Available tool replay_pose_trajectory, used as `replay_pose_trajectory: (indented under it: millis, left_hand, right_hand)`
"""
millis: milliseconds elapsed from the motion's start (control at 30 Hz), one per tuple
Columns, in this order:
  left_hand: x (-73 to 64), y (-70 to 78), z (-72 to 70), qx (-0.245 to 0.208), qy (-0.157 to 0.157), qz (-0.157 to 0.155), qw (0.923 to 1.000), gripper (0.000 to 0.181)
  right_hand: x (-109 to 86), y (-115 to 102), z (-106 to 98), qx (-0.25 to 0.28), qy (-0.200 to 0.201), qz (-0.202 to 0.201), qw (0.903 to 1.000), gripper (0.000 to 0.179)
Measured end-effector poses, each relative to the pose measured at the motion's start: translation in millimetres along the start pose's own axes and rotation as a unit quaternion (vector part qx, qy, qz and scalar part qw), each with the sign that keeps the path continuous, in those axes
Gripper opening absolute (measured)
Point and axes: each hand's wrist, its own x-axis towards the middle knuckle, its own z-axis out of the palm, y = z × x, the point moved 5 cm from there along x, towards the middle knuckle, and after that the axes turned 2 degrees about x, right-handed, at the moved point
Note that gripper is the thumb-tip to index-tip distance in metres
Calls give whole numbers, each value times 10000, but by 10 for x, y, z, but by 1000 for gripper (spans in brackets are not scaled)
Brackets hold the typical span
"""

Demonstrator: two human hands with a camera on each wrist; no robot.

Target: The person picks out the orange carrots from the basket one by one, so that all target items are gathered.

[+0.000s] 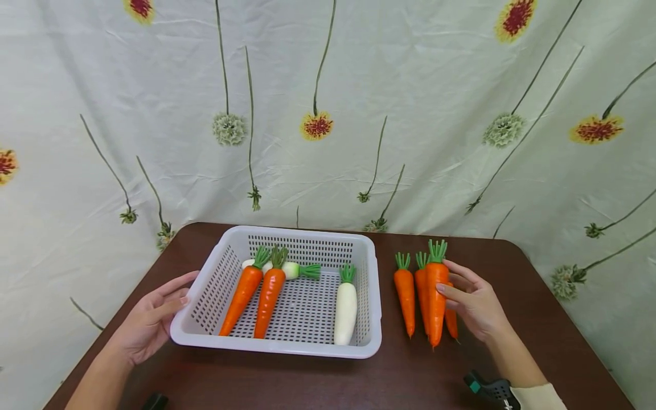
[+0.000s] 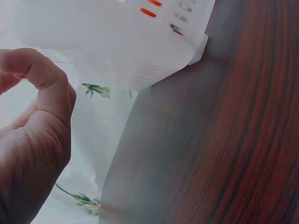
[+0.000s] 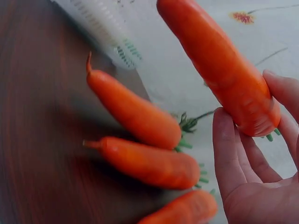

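Observation:
My right hand pinches an orange carrot between thumb and fingers, near its green-topped end. In the right wrist view that carrot is raised over several other carrots lying on the table. To the left, my left hand grips the edge of a white plastic basket, thumb at the rim. Curled fingers show beside the basket wall in the left wrist view. Inside the basket lie two carrots, a white radish at the right, and another radish partly hidden behind the carrots.
The dark brown table has rounded far corners. Behind it hangs a pale cloth with printed flowers. A black band circles the right wrist, and a small black object shows by the left forearm.

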Motion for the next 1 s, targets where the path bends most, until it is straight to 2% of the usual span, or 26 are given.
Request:
replay_pose_trajectory:
  millis: [233, 400, 600, 767, 1000]
  left_hand:
    - [7, -6, 16, -104, -78, 28, 9999, 53]
    - [8, -4, 21, -134, -114, 63, 9998, 53]
    - [8, -1, 26, -123, -125, 81, 9998, 53]
    - [5, 2, 27, -119, -102, 69, 9999, 53]
    - [5, -1, 14, -70, -63, 57, 9999, 53]
  right_hand:
    - [-22, 58, -196, 47, -149, -318, 9994, 52]
    - [-21, 83, -331, 170, -75, -452, 9988, 51]
    - [-5, 103, -465, 224, -80, -386, 9990, 51]
    - [11, 137, -582, 0, -147, -230, 9996, 49]
    - [68, 204, -798, 4, -475, -154, 9988, 48]
